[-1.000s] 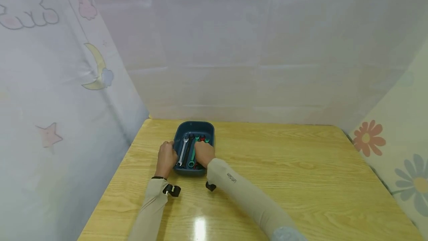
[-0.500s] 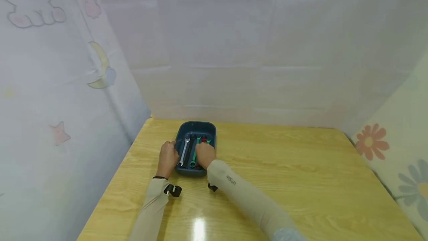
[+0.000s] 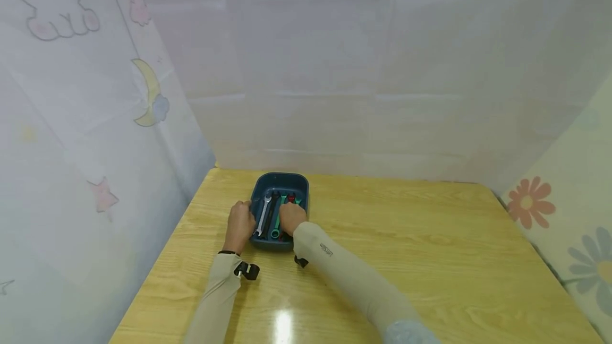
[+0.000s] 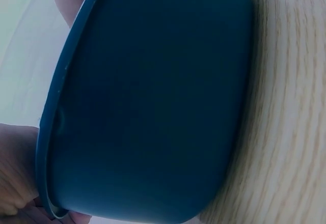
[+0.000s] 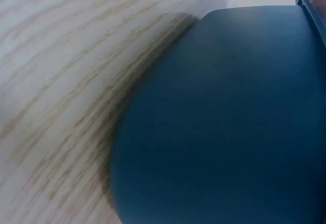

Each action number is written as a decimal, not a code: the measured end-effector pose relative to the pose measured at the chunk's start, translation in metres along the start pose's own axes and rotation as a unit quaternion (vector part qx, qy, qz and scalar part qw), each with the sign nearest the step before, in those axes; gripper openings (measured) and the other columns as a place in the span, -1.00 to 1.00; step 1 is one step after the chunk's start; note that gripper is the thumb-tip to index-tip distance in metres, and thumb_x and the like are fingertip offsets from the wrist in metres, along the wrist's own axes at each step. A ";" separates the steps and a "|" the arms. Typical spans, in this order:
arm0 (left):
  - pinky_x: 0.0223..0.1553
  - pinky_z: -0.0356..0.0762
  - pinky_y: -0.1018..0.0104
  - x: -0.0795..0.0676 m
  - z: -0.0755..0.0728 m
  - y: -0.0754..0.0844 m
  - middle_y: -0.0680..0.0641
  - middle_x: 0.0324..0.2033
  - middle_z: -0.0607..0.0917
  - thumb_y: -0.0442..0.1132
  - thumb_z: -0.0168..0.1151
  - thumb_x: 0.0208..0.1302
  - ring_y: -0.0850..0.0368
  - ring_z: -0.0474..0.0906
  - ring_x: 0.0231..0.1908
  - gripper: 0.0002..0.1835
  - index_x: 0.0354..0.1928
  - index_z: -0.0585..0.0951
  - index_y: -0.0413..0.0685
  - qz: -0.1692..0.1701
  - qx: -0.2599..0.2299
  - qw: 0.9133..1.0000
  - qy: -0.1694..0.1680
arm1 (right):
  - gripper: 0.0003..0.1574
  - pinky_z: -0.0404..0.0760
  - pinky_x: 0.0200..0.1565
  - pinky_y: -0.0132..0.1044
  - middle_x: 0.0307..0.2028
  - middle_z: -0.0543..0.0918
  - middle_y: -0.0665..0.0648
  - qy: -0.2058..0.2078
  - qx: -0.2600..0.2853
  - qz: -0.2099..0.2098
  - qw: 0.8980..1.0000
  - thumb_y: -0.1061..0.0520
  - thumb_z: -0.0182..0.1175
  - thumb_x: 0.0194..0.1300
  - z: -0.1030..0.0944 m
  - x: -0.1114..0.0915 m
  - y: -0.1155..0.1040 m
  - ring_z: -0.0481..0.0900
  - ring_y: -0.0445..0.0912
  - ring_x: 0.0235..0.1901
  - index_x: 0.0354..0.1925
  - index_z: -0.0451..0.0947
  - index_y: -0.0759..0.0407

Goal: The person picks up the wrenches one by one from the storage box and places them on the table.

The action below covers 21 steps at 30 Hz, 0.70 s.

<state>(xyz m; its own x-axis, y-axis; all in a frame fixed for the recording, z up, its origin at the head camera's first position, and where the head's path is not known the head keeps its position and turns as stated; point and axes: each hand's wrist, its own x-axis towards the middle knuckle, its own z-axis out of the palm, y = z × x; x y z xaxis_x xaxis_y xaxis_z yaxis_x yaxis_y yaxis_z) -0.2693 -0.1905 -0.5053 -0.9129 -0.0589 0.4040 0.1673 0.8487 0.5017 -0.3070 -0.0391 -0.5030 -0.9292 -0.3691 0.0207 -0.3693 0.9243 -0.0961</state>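
Note:
A dark blue plastic bin (image 3: 279, 178) stands on the table near its back left part, with several wrenches side by side in it. My left hand (image 3: 239, 226) grips the bin's left rim; the left wrist view shows this hand (image 4: 18, 170) curled about the rim. Closest to it lies a silver open-ended wrench (image 3: 263, 216), then a black wrench (image 3: 270, 216) and a green wrench (image 3: 276, 225). My right hand (image 3: 292, 217) reaches over the right side into the bin, above a red wrench (image 3: 291, 197). Its fingertips are hidden, so I cannot tell what they hold.
The bin sits on a yellow wood-grain table (image 3: 406, 238). Pale printed cloth (image 3: 334, 68) hangs behind it and along both sides. Black camera mounts (image 3: 247, 271) jut from the wrists, close to the bin's near wall.
The right wrist and sleeve have shifted slightly left and up in the head view. Left hand, bin and wrenches keep their places apart from a small sway of the head camera.

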 end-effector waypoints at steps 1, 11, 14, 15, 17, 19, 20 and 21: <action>-0.24 0.59 -0.10 0.001 0.000 0.000 -0.44 -0.36 0.60 -0.66 0.01 0.11 -0.31 0.59 -0.31 -0.66 -0.06 0.61 -0.63 0.004 0.002 1.000 0.003 | -0.81 0.70 -0.41 -0.18 -0.47 0.72 0.13 -0.004 -0.002 0.006 1.000 0.19 0.23 0.38 0.000 0.001 0.000 0.70 -0.03 -0.46 -0.38 0.71 0.20; -0.26 0.60 -0.08 -0.001 0.002 0.000 -0.43 -0.37 0.61 -0.67 0.02 0.13 -0.30 0.61 -0.32 -0.67 -0.07 0.62 -0.62 0.007 0.003 1.000 0.002 | -0.82 0.70 -0.41 -0.18 -0.32 0.72 0.21 -0.021 -0.013 0.033 0.999 0.17 0.25 0.37 -0.002 -0.002 -0.005 0.71 -0.02 -0.40 -0.27 0.72 0.27; -0.25 0.60 -0.09 -0.003 0.002 -0.001 -0.44 -0.35 0.61 -0.67 0.02 0.13 -0.31 0.61 -0.30 -0.67 -0.06 0.62 -0.61 0.002 0.000 1.000 -0.001 | -0.83 0.69 -0.42 -0.21 -0.36 0.73 0.16 -0.027 -0.009 0.032 0.999 0.18 0.24 0.37 -0.002 -0.004 -0.006 0.70 -0.05 -0.40 -0.32 0.72 0.23; -0.25 0.60 -0.09 -0.003 0.002 -0.001 -0.44 -0.35 0.61 -0.67 0.02 0.13 -0.31 0.61 -0.30 -0.66 -0.06 0.61 -0.62 0.001 -0.001 1.000 -0.001 | -0.83 0.69 -0.42 -0.21 -0.37 0.73 0.15 -0.026 -0.008 0.032 0.999 0.19 0.24 0.37 -0.002 -0.004 -0.007 0.70 -0.06 -0.40 -0.33 0.72 0.23; -0.24 0.61 -0.09 -0.003 0.001 -0.001 -0.45 -0.34 0.61 -0.67 0.02 0.13 -0.30 0.61 -0.30 -0.66 -0.05 0.61 -0.62 -0.001 -0.002 1.000 -0.002 | -0.84 0.69 -0.43 -0.22 -0.37 0.72 0.15 -0.019 -0.007 0.036 0.999 0.19 0.25 0.35 -0.002 -0.004 -0.007 0.70 -0.06 -0.40 -0.34 0.72 0.24; -0.25 0.61 -0.09 -0.003 0.001 -0.001 -0.45 -0.34 0.61 -0.67 0.02 0.13 -0.30 0.61 -0.30 -0.66 -0.05 0.61 -0.62 0.000 -0.001 1.000 0.000 | -0.83 0.69 -0.44 -0.21 -0.35 0.71 0.18 -0.014 -0.006 0.044 0.999 0.18 0.26 0.35 -0.003 -0.004 -0.009 0.69 -0.06 -0.40 -0.32 0.71 0.26; -0.25 0.61 -0.09 -0.003 0.000 -0.001 -0.45 -0.34 0.61 -0.67 0.02 0.13 -0.31 0.61 -0.30 -0.66 -0.05 0.61 -0.62 0.001 0.000 1.000 0.001 | -0.83 0.69 -0.45 -0.21 -0.35 0.70 0.19 -0.011 -0.004 0.048 0.999 0.18 0.27 0.35 -0.003 -0.003 -0.009 0.69 -0.06 -0.40 -0.31 0.71 0.27; -0.25 0.60 -0.09 -0.002 0.000 0.000 -0.45 -0.35 0.61 -0.67 0.02 0.13 -0.31 0.61 -0.30 -0.66 -0.06 0.61 -0.62 0.001 0.001 1.000 0.003 | -0.82 0.69 -0.45 -0.20 -0.34 0.70 0.20 -0.010 -0.005 0.052 0.999 0.17 0.27 0.35 -0.004 -0.003 -0.010 0.69 -0.05 -0.40 -0.30 0.71 0.29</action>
<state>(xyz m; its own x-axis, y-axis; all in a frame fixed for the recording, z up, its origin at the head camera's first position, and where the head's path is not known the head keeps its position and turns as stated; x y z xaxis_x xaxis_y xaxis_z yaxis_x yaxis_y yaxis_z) -0.2674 -0.1907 -0.5063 -0.9102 -0.0596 0.4100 0.1693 0.8496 0.4995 -0.3010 -0.0471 -0.4985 -0.9620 -0.2727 -0.0092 -0.2709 0.9587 -0.0867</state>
